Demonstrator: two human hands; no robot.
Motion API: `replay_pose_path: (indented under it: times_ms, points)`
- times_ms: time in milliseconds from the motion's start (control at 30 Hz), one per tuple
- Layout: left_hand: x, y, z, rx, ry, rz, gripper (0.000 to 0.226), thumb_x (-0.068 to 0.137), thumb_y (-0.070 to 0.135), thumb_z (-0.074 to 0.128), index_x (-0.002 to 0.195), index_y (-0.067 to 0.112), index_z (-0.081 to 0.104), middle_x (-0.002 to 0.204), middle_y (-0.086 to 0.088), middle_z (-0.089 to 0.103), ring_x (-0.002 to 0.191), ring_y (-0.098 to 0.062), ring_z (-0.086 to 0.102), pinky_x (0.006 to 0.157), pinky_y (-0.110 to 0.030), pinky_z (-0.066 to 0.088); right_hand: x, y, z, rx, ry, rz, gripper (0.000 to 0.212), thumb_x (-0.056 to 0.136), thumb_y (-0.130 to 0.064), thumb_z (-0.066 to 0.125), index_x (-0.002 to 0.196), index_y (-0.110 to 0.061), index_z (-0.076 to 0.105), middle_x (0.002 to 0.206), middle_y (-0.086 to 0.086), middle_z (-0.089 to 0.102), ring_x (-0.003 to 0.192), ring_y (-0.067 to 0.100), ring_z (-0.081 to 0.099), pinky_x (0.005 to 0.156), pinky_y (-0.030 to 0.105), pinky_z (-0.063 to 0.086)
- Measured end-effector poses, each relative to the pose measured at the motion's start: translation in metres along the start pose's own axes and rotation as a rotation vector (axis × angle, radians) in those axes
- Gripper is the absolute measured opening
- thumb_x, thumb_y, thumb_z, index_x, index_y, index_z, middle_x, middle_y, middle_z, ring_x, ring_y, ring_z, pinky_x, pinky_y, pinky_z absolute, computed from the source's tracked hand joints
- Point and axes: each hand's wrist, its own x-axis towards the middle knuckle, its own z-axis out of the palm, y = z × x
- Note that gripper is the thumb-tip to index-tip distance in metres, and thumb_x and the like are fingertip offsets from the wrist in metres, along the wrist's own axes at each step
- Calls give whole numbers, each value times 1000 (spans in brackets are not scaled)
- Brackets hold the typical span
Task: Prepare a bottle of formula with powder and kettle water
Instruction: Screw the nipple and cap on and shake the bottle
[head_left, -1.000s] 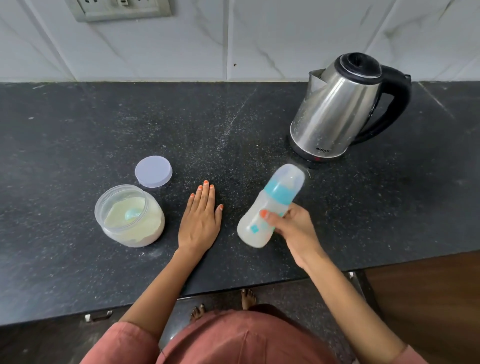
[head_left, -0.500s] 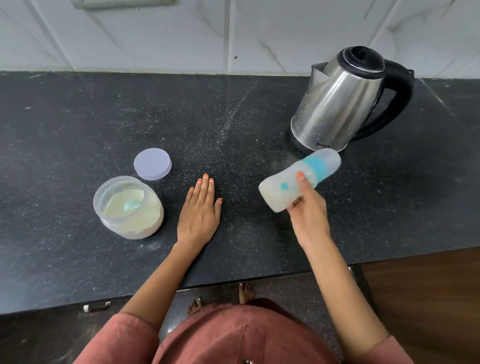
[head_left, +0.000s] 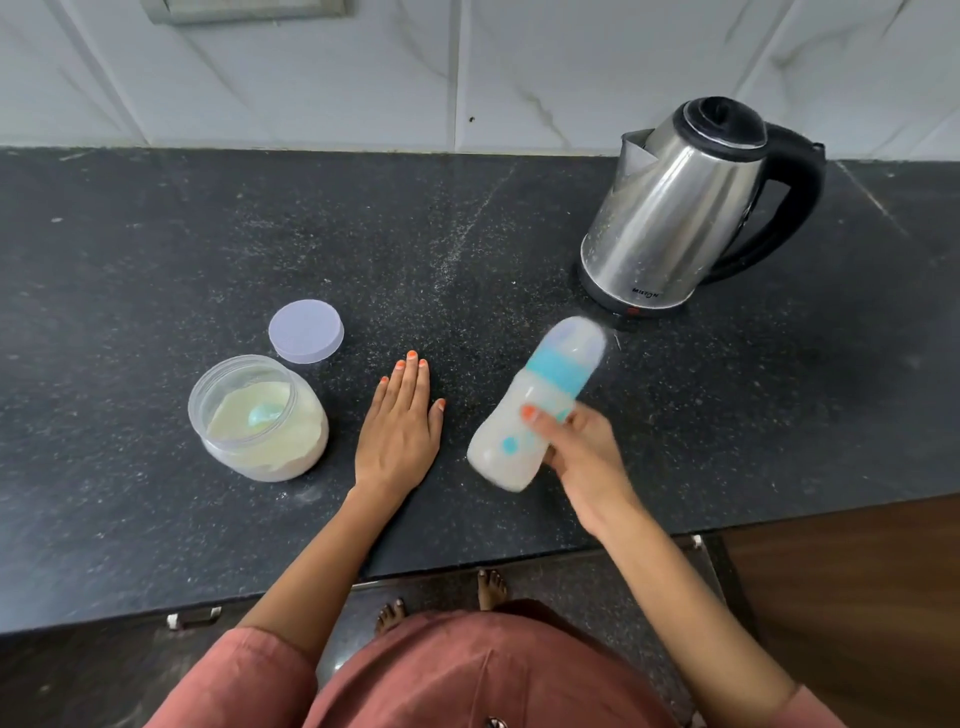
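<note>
Steel kettle (head_left: 675, 218) reads MILTON; right hand (head_left: 582, 457) grips the bottle (head_left: 543, 387), left hand (head_left: 400, 431) flat on counter (head_left: 156, 234).

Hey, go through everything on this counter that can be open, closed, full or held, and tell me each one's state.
Bottle: capped, milky liquid inside, tilted, gripped in the right hand.
Powder jar: open, powder and a scoop inside.
Jar lid: off, flat on the counter beside the jar.
Kettle: lid shut, upright.
Left hand: rests flat on the counter, holding nothing.
</note>
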Motion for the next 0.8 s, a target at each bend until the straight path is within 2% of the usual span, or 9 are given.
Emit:
replay_pose_path:
  times_ms: [67,200,233,400,467,567,633,733,800]
  points:
    - [1,0,0,-3,-2,-1,54,100,31,21,146,8,5,156,-6,1,143,-16,-1,111,-25,-8,-4,1,-2,-108,-58,9,21,73,0,64,83,-18,66,75,-8,73,77,6,66,76,25,54]
    - [0,1,0,-2,3,-2,53,100,31,21,146,8,6,156,-6,2,143,-17,-1,112,-26,-7,19,-17,-10,388,158,-51,15,82,-13,58,96,-18,62,90,-5,71,83,7,67,75,25,57]
    - [-1,0,1,0,4,-1,53,100,31,21,146,8,6,156,-6,2,144,-17,-1,112,-26,-7,22,-18,-11,410,180,-76,14,85,-14,56,97,-19,61,91,-6,70,84,6,67,75,24,57]
    - [1,0,2,7,12,6,53,100,29,22,145,7,6,156,-7,3,144,-18,1,112,-26,-7,1,-12,-9,-272,-104,-68,24,69,0,69,84,-19,65,75,-12,73,77,3,67,76,24,56]
    - [0,-1,2,5,18,7,53,100,29,22,145,7,7,155,-8,4,144,-18,2,111,-26,-6,7,-18,-12,-121,-58,-73,22,67,-8,69,86,-18,65,80,-9,73,79,4,67,75,24,55]
    - [0,-2,4,3,29,14,52,100,29,23,145,6,8,155,-8,6,144,-19,3,112,-28,-5,21,-24,-15,301,169,-97,14,83,-14,59,94,-21,62,93,-7,69,87,6,66,79,25,55]
    - [0,-1,4,0,23,7,53,100,29,23,145,6,8,155,-8,6,144,-19,3,113,-28,-4,16,-17,-13,217,155,-79,14,84,-12,58,93,-22,62,89,-8,70,85,6,67,79,25,55]
    - [1,-1,3,3,22,9,53,100,28,24,145,6,8,155,-8,6,144,-19,4,113,-29,-3,-2,-3,-9,-183,-56,-13,19,74,-3,67,85,-18,66,78,-8,73,80,7,67,74,25,56]
    - [1,-1,3,0,26,10,52,100,28,24,145,6,9,155,-9,7,144,-20,4,113,-29,-2,2,-6,-13,-100,-28,-23,17,75,-3,65,86,-17,66,77,-8,74,78,6,68,72,25,56]
